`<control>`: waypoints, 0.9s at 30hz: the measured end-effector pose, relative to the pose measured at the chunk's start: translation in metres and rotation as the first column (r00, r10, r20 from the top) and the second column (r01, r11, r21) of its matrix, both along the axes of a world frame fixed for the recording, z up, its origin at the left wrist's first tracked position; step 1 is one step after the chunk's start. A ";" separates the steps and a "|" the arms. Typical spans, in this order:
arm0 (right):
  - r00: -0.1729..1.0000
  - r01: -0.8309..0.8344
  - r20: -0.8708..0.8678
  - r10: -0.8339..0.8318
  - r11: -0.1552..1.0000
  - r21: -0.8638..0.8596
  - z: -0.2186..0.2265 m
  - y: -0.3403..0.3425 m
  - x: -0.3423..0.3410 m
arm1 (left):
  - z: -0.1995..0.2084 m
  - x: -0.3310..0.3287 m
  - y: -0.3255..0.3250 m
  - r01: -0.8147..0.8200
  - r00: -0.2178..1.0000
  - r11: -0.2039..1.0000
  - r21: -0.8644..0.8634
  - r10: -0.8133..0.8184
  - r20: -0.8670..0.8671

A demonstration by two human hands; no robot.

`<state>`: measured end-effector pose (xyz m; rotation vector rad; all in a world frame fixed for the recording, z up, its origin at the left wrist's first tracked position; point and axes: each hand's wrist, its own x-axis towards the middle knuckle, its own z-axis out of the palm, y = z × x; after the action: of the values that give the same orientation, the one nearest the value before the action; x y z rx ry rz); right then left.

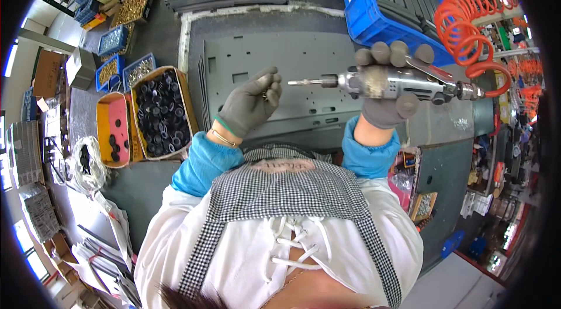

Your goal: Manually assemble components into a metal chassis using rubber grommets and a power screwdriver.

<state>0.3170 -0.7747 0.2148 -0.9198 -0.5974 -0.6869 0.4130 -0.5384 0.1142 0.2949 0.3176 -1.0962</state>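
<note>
My right hand (388,111), in a grey glove, is wrapped round a silver air tool (383,83). The tool lies level, its slim metal bit pointing left toward my other hand. A coiled orange hose joins its right end. My left hand (249,104), also gloved, has its fingers curled round small metal fasteners (266,96), partly hidden in the palm; their exact kind is too small to tell. Beneath both hands lies a flat grey metal panel (280,57) with round holes and slots. The bit's tip hangs above it, apart from my left fingers.
Left of the panel stands a box of black ring-shaped parts (162,113), beside a yellow-and-pink tray (113,128). Blue bins of small hardware (140,69) sit behind. A blue crate (362,16) holds grey panels at the far right. The orange hose (461,34) hangs nearby.
</note>
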 end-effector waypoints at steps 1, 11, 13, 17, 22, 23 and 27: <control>0.975 -0.183 0.101 0.197 0.974 -0.130 -0.004 -0.005 0.001 | -0.004 -0.006 -0.004 0.007 1.000 1.000 0.006 -0.007 -0.012; 0.934 0.252 -0.287 -0.214 0.962 0.105 -0.029 0.010 -0.033 | -0.021 -0.040 -0.022 0.057 0.992 0.998 -0.028 -0.053 0.111; 0.923 0.279 -0.312 -0.225 0.951 0.137 -0.034 0.010 -0.035 | -0.014 -0.045 -0.028 0.016 0.995 0.998 0.068 -0.023 0.101; 0.905 0.307 -0.352 -0.241 0.940 0.147 -0.039 0.007 -0.035 | -0.012 -0.049 -0.032 0.041 0.987 0.989 0.144 -0.063 0.145; 0.907 0.269 -0.383 -0.174 0.939 0.212 -0.045 0.005 -0.033 | -0.015 -0.053 -0.038 0.046 0.954 0.967 0.251 -0.117 0.277; 0.885 0.299 -0.426 -0.188 0.931 0.210 -0.044 0.006 -0.033 | -0.015 -0.054 -0.039 0.043 0.954 0.967 0.253 -0.114 0.275; 0.839 0.364 -0.509 -0.194 0.895 0.258 -0.042 0.010 -0.030 | -0.019 -0.059 -0.040 0.015 0.945 0.933 0.359 -0.130 0.299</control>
<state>0.2866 -0.7643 0.1725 -0.8079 0.1064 -0.7688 0.3544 -0.5786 0.0947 0.8023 0.2129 -1.0422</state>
